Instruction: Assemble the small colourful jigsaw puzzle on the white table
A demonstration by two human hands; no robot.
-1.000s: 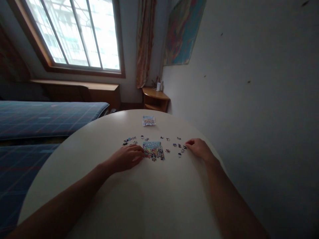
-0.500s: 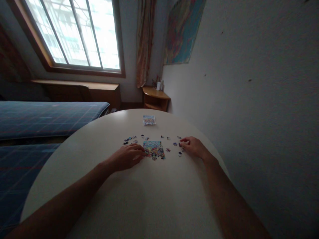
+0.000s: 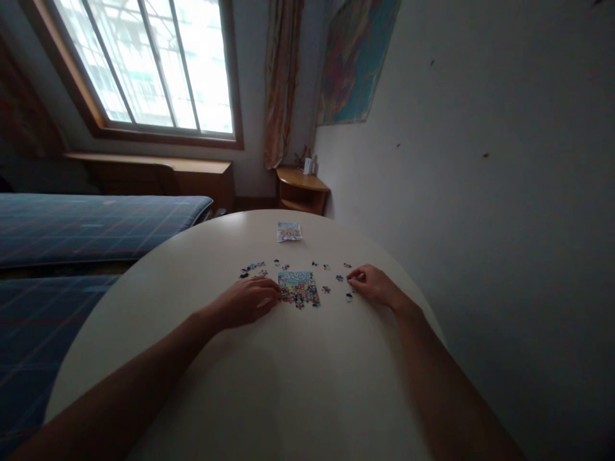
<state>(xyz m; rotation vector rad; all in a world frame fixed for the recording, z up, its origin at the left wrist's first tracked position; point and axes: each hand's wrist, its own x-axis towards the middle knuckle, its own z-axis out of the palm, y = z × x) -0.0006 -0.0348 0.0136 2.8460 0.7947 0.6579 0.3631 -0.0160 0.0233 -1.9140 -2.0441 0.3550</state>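
Observation:
A partly joined jigsaw puzzle (image 3: pixel 298 286) lies on the round table, its lower edge uneven with knobs. My left hand (image 3: pixel 247 301) rests at the puzzle's left edge, fingers stretched out and touching its side. To the right, my right hand (image 3: pixel 372 285) has thumb and forefinger pinched on a small puzzle piece (image 3: pixel 350 278), mostly covered by the fingertips. Close by lie loose dark pieces (image 3: pixel 339 278) and one (image 3: pixel 349 297) just below the hand. Another loose piece (image 3: pixel 326 289) sits between the puzzle and my right hand.
Several loose pieces (image 3: pixel 252 266) are clustered beyond my left hand, with others along the puzzle's far side. A small picture packet (image 3: pixel 289 232) lies near the far edge of the white table (image 3: pixel 288 371). A bed (image 3: pixel 96 224) stands left, a wall (image 3: pixel 504 224) right.
My right hand's fingertips have closed in slightly around the piece at the right. The left hand stays at the puzzle's edge. The whole view has shifted a little.

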